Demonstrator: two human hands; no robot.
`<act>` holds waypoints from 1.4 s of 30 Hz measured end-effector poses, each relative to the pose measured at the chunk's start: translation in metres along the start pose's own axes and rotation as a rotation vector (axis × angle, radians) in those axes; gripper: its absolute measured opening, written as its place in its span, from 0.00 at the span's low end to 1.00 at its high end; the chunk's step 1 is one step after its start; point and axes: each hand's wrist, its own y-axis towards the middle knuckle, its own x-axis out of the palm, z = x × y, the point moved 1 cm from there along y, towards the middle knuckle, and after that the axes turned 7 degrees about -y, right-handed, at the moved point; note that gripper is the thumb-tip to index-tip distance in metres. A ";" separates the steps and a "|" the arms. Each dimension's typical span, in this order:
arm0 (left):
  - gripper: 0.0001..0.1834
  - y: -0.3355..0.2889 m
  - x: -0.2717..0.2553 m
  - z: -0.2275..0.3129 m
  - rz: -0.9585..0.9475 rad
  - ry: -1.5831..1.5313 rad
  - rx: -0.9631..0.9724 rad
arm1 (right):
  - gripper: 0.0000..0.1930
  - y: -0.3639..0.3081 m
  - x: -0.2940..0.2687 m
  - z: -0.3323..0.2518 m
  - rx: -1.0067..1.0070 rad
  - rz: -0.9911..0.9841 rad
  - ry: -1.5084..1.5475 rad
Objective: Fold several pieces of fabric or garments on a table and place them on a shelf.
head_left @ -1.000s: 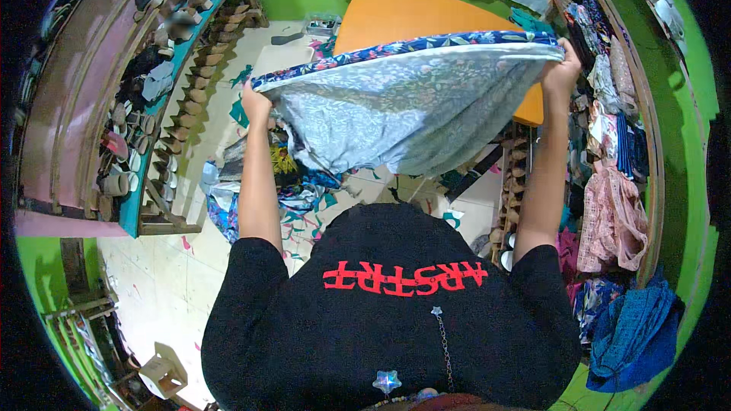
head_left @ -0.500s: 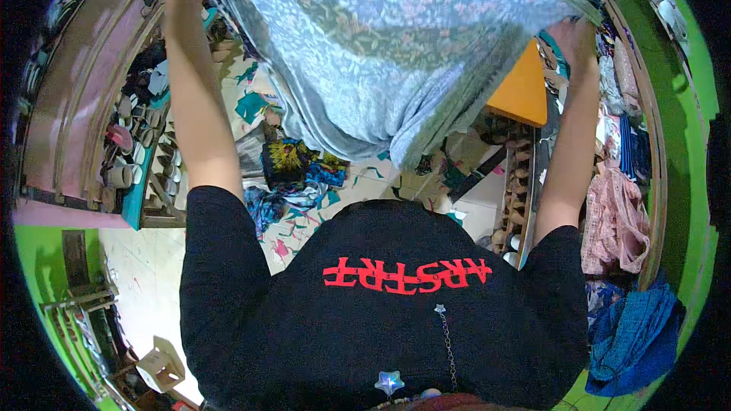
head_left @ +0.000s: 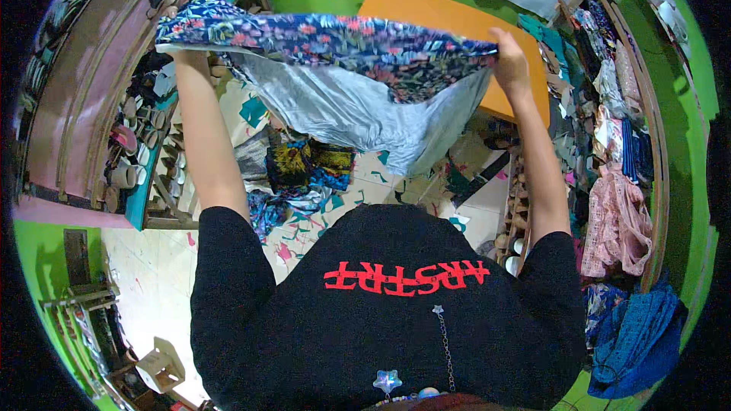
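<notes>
A dark blue cloth with a floral print [head_left: 327, 39] and a pale underside is stretched out in front of me at arm's length. My right hand [head_left: 512, 67] grips its right corner, thumb on top. At the opposite corner my left hand [head_left: 186, 56] holds the cloth from beneath, its fingers mostly covered by the fabric. The pale middle of the cloth sags toward me between the two hands. Behind its right half stands a table with an orange top [head_left: 426, 11], partly hidden by the cloth.
Patterned fabrics [head_left: 297, 171] lie heaped on the floor among scattered scraps [head_left: 283, 251]. Shoes crowd a rack [head_left: 156, 148] on the left. Along the right wall are folded clothes, a pink lace garment [head_left: 617, 221] and a blue cloth bundle [head_left: 636, 342].
Both hands have come down and closer together, the right one moving left. The cloth has flipped over, so its dark floral face shows along the top, and the orange table is more exposed.
</notes>
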 end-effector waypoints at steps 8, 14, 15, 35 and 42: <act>0.13 -0.033 -0.112 -0.007 -0.038 1.580 0.091 | 0.16 -0.086 0.064 -0.001 1.209 -0.291 0.727; 0.21 -0.182 -0.269 0.089 0.600 1.724 1.110 | 0.28 -0.079 0.037 -0.125 1.505 -0.475 1.597; 0.23 -0.188 -0.307 0.070 0.540 1.569 1.119 | 0.23 -0.093 0.039 -0.135 1.547 -0.476 1.643; 0.29 -0.177 -0.332 -0.001 1.391 1.723 0.437 | 0.23 -0.105 0.049 -0.219 0.526 -0.801 1.418; 0.29 -0.117 -0.237 0.038 1.235 2.062 0.476 | 0.39 -0.078 0.124 -0.187 0.225 -0.686 0.911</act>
